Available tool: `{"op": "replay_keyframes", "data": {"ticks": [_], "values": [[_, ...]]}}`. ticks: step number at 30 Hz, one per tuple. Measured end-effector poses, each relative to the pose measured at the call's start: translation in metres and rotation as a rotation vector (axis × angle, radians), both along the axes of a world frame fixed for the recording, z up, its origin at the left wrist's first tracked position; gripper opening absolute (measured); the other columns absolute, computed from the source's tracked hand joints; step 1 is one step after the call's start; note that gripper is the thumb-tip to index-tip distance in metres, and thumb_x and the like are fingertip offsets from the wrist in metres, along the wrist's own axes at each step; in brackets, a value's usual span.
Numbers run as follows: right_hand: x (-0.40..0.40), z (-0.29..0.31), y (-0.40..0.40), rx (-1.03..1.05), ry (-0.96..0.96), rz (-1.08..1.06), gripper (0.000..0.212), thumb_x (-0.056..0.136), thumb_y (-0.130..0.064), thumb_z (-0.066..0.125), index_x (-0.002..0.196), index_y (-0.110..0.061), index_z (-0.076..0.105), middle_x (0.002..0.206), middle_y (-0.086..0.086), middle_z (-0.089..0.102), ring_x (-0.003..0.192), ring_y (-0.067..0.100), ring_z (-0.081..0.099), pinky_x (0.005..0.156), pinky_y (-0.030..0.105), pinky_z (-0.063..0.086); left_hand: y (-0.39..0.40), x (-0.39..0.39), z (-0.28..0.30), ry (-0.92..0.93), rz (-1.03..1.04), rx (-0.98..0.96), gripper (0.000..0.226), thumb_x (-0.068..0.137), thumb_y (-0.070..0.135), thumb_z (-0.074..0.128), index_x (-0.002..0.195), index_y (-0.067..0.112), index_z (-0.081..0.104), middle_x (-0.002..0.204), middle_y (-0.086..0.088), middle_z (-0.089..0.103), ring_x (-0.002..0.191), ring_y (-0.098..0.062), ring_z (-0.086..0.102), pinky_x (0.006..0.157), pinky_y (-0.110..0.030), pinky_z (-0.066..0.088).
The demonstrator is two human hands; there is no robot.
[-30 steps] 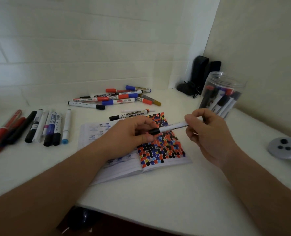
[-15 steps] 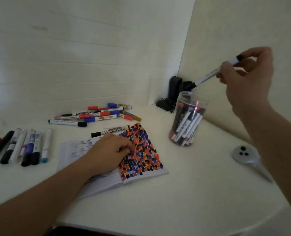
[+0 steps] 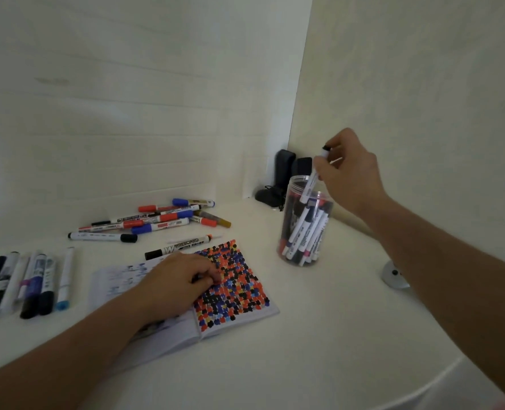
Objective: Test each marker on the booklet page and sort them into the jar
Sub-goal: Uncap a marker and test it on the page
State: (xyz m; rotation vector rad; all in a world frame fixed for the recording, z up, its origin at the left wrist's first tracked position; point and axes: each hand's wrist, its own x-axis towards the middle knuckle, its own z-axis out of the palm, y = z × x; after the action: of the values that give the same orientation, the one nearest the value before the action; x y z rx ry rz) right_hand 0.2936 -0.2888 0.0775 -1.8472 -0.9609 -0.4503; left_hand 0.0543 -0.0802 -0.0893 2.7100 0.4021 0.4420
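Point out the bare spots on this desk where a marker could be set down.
Bare: the near desk in front of the booklet, and the strip between booklet and jar. Crowded: the marker pile behind the booklet, and the marker row at far left.

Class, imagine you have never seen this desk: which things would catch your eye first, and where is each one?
First, the booklet page crammed with red, black and blue test blots, at the centre, with the left hand resting on it. Next, the right hand at the right, lowering a white marker into the clear jar already packed with markers. Last, the loose marker pile behind the booklet.
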Motion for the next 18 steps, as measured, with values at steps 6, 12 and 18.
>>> {"op": "replay_keyframes", "data": {"ticks": [6, 12, 18], "values": [[-0.002, -0.022, 0.011, -0.349, -0.109, -0.004, 0.012, 0.099, -0.032, 0.06, 0.096, -0.02, 0.058, 0.077, -0.006, 0.066, 0.065, 0.016, 0.065, 0.058, 0.031, 0.053, -0.003, -0.001, 0.0, -0.002, 0.017, 0.028, 0.016, 0.102, 0.036, 0.059, 0.109, 0.045, 0.069, 0.109, 0.029, 0.064, 0.105, 0.003, 0.055, 0.11, -0.036, 0.039], [0.003, -0.036, 0.022, -0.485, -0.263, -0.074, 0.03, 0.099, -0.035, 0.058, 0.08, -0.012, 0.062, 0.07, 0.004, 0.063, 0.068, 0.026, 0.062, 0.062, 0.037, 0.05, 0.0, -0.001, 0.005, -0.115, 0.176, -0.044, 0.016, 0.099, 0.026, 0.065, 0.103, 0.039, 0.071, 0.112, 0.017, 0.063, 0.1, 0.0, 0.056, 0.101, -0.032, 0.05], [-0.006, -0.05, 0.028, -0.129, -0.633, -0.079, 0.019, 0.091, -0.026, 0.06, 0.101, -0.013, 0.071, 0.106, 0.008, 0.062, 0.1, 0.032, 0.056, 0.086, 0.038, 0.044, 0.04, -0.012, 0.001, -0.066, 0.693, 0.142, 0.042, 0.095, 0.046, 0.061, 0.134, 0.029, 0.06, 0.134, -0.009, 0.056, 0.124, -0.035, 0.045, 0.101, -0.047, 0.043]]}}
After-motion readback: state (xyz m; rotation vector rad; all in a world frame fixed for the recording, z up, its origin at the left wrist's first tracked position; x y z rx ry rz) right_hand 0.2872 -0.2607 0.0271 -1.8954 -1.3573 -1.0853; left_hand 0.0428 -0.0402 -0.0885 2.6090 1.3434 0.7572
